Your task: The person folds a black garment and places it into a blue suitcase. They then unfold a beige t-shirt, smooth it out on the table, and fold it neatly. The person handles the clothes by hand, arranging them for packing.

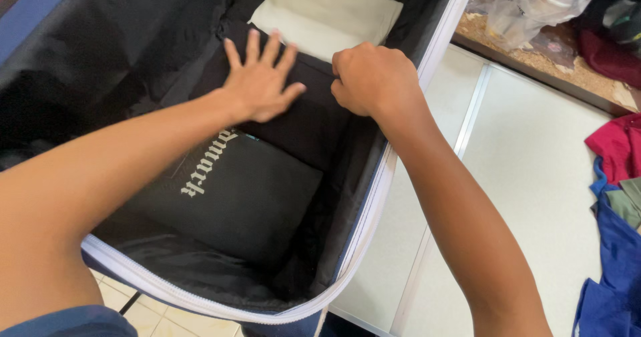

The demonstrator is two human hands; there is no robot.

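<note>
An open suitcase (374, 203) with black lining and a white zipper edge fills the left of the head view. Inside lie three folded garments: a black one with pale lettering (234, 197) nearest me, a plain black one (307, 120) in the middle, and a cream one (327, 10) at the far end. My left hand (260, 80) lies flat with fingers spread on the middle black garment. My right hand (370, 76) is curled into a fist at that garment's right edge, against the suitcase wall; whether it pinches the cloth is hidden.
A pale tiled floor (527, 150) runs to the right of the suitcase. Red, blue and green clothes (617, 210) are heaped at the right edge. A clear plastic bag (534, 0) and dark items rest on a brown speckled surface at the top right.
</note>
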